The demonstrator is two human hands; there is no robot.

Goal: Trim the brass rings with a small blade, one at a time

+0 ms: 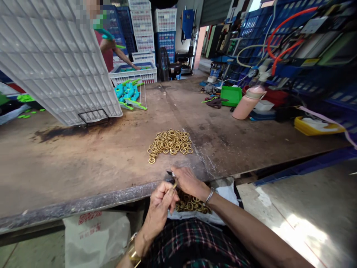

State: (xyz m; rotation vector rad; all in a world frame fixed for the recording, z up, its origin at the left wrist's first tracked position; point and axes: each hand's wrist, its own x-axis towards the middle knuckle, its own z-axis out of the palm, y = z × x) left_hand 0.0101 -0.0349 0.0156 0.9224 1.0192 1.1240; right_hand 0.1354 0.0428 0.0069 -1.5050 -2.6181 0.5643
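Note:
Over the table's front edge, my left hand pinches a brass ring, seen nearly edge-on. Close beside it, my right hand is closed around a small knife; only its dark pointed tip and a pale part show, the handle being hidden in the fingers. Whether the blade touches the ring I cannot tell. Below the hands, a white bag on my lap holds many more brass rings. A loose pile of brass rings lies on the table just beyond my hands.
The worn wooden table carries a leaning ribbed white panel, turquoise and green plastic parts, a green tray, a pink bottle and a yellow tray. Behind it, another person's arm reaches into a white crate.

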